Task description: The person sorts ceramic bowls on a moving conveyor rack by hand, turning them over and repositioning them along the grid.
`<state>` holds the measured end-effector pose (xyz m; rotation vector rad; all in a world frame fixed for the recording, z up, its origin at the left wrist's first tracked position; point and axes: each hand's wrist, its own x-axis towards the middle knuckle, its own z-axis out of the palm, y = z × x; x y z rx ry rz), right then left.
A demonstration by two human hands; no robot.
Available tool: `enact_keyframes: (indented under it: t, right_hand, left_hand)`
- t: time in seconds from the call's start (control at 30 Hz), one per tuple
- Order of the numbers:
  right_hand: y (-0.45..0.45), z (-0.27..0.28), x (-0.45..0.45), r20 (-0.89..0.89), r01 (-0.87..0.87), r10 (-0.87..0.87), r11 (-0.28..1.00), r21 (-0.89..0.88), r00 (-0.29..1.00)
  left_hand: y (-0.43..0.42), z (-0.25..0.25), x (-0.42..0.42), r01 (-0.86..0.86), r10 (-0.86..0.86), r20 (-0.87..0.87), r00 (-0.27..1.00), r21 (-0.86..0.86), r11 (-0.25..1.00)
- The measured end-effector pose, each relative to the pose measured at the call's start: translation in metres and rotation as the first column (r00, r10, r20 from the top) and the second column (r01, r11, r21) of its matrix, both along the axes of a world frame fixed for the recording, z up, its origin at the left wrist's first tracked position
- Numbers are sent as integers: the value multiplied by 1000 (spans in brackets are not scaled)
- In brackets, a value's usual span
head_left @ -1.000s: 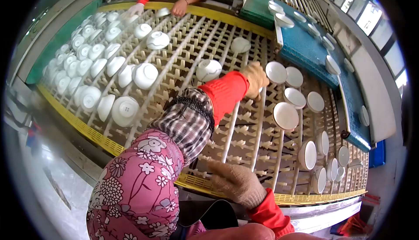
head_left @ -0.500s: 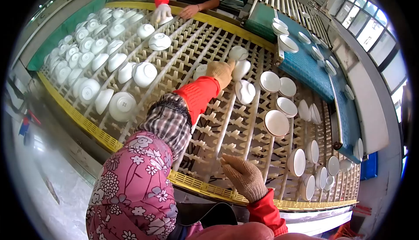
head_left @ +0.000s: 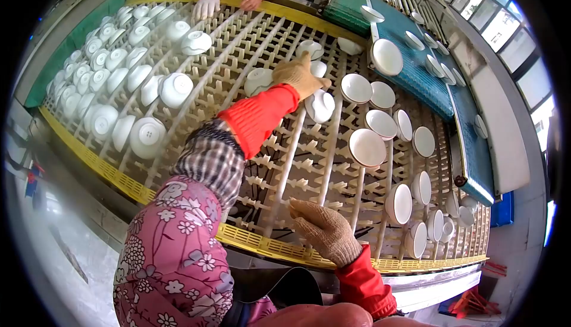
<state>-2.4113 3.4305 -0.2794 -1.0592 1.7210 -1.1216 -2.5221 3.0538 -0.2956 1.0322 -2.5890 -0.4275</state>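
Yellow-edged rack [head_left: 292,163], mostly open between hands [head_left: 299,78]

gloved left hand [head_left: 298,78] among white bowls [head_left: 320,107], perhaps touching one; right hand [head_left: 327,232] near the rack [head_left: 262,244].

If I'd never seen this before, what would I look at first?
Probably the crowd of white bowls on the left of the yellow-edged rack. Then the pink flowered sleeve, coming in from the bottom, with a gloved left hand among bowls near the middle. At upper right, there's a bright blue belt.
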Motion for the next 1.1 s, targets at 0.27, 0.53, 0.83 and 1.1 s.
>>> enact_keyframes:
  t: [0.27, 0.53, 0.83, 1.1]
  right_hand:
    - [13, 7, -15, -70, -35, 31, 998, -44, 997]
    - [26, -9, -35, -281, -114, 69, 982, -148, 957]
    - [32, -27, -64, 182, 223, -218, 975, -3, 959]
    - [29, -31, -66, 347, 561, -528, 828, 4, 775]
  left_hand:
    - [-12, 8, -24, -130, 132, -10, 991, 99, 987]
    - [-35, 59, 160, 77, -281, -255, 925, -598, 798]
    - [-11, 31, 328, 267, -256, 78, 963, -222, 938]
    - [-93, 69, 264, 259, -150, 334, 930, -308, 915]
